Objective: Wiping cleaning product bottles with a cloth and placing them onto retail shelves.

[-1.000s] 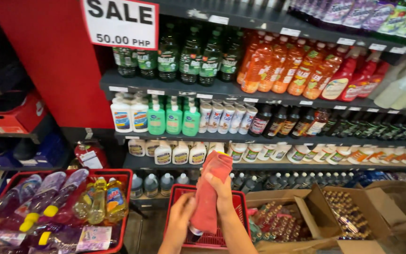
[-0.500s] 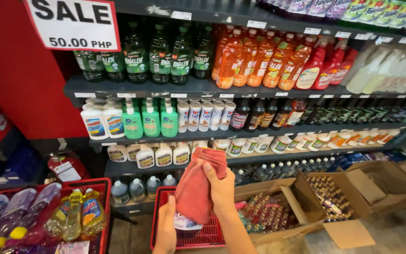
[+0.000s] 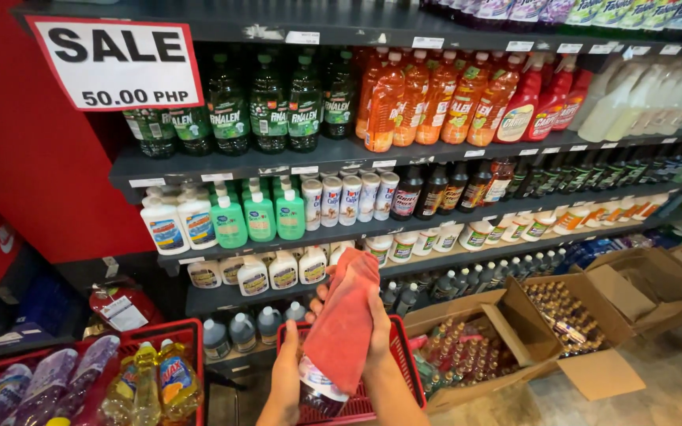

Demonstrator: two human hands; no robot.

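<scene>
The left hand [image 3: 284,371] clamps the rigid, likely slippery bottle [image 3: 315,390] low; above it, the right hand [image 3: 372,319] presses the soft red cloth [image 3: 341,331] against it.

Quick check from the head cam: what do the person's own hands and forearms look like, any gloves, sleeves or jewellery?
Both hands are bare: no gloves on the left hand or the right hand. The forearms that show at the bottom edge are uncovered, with no sleeve in view. No watch, bracelet or ring can be seen on the visible parts; the red cloth hides parts of the fingers.
</scene>
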